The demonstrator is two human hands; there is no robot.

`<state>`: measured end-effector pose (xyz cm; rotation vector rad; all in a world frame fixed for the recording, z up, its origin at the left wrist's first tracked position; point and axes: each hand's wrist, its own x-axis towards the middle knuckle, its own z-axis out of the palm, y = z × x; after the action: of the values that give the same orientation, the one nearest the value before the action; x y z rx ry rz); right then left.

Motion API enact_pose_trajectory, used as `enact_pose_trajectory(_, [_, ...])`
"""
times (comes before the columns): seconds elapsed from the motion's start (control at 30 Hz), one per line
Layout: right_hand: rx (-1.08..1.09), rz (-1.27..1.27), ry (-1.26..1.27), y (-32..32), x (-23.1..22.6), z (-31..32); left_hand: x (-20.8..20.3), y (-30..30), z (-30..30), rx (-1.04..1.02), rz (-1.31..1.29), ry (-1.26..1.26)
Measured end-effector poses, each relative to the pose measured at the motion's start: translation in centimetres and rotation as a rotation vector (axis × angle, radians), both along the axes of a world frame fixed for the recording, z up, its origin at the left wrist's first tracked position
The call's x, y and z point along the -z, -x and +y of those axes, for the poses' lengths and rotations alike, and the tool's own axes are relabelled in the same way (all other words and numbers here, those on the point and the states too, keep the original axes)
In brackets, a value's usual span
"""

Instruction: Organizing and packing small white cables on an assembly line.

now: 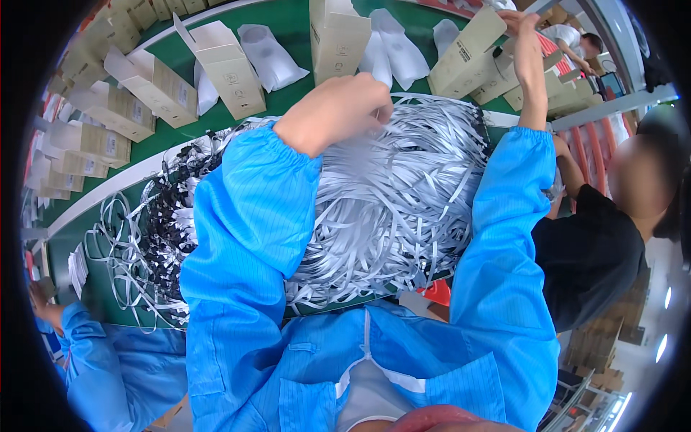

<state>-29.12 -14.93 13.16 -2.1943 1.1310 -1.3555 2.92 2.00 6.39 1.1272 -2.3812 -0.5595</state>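
A large heap of pale grey flat straps (389, 194) with black end pieces lies in front of me on the green table. Over its far edge is my left hand (338, 111), fingers curled together; the spot beneath is blurred, and whatever they grip cannot be made out. At the far right, my right hand (524, 32) reaches to the top of an open beige carton (468, 54). Its fingers stretch toward the upper flap, their tips partly out of clear sight. Another open carton (340, 43) stands just beyond my left hand.
Open cartons (162, 86) and white wrapped items (270, 57) line the green conveyor (288, 101) behind a pale rail (108, 194). A person in black (590, 252) is close at right; a blue sleeve (108, 360) shows at left. Paper slips (77, 270) lie at left.
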Motion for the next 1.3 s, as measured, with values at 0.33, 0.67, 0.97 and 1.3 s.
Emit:
enact_pose_trajectory(0.33, [-0.089,0.039,-0.030,-9.4,-6.2,15.0,-6.3,-1.1,3.4,-0.148,0.445,0.492])
enact_pose_trajectory(0.67, [-0.966,0.379,-0.528,-18.0,-1.1,16.5,-9.4,-5.6,7.6,-0.445,1.134,0.751])
enact_pose_trajectory(0.97, [-0.339,0.169,-0.464,-12.8,-5.4,17.1,-9.6,-2.2,6.5,-0.376,0.806,0.644])
enact_pose_trajectory(1.3, [0.154,-0.586,0.457,-11.0,-4.3,15.5,-5.2,-0.7,2.2,0.272,0.456,-0.605])
